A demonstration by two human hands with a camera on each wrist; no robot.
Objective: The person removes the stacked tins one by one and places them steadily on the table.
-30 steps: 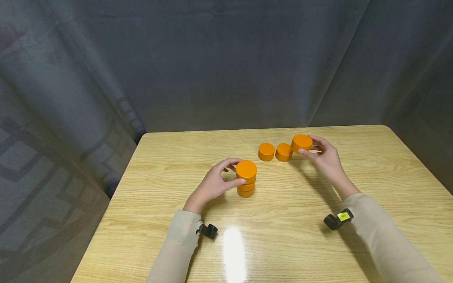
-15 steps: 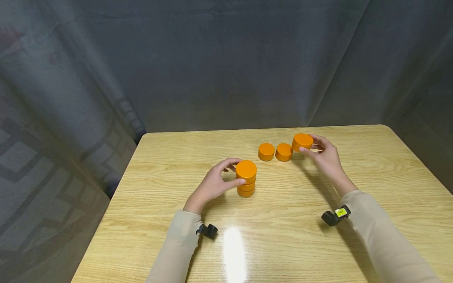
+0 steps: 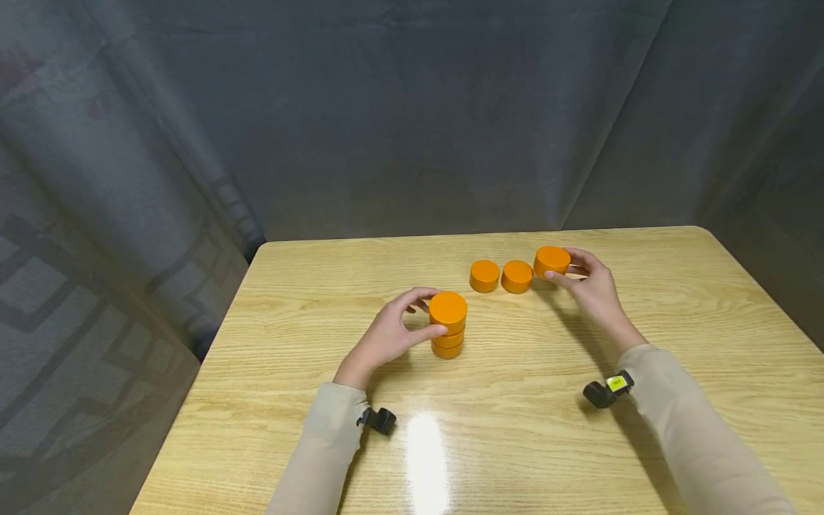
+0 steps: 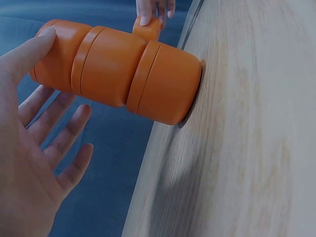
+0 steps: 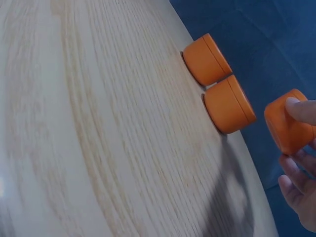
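— Cupping the stack of three orange discs (image 3: 448, 325) with my left hand (image 3: 386, 336): thumb on the top disc's near side, other fingers (image 4: 64, 143) spread loosely behind it, not clamped.

— And your right?

— My right hand (image 3: 589, 282) pinches a single orange disc (image 3: 551, 260) between thumb and fingers, lifted just off the tabletop (image 3: 515, 400).

— Anything beside it?

— Two loose discs (image 3: 500, 276) lie flat side by side, just left of the one I'm holding, toward the tabletop's far edge. The stack stands nearer me, well apart from them.
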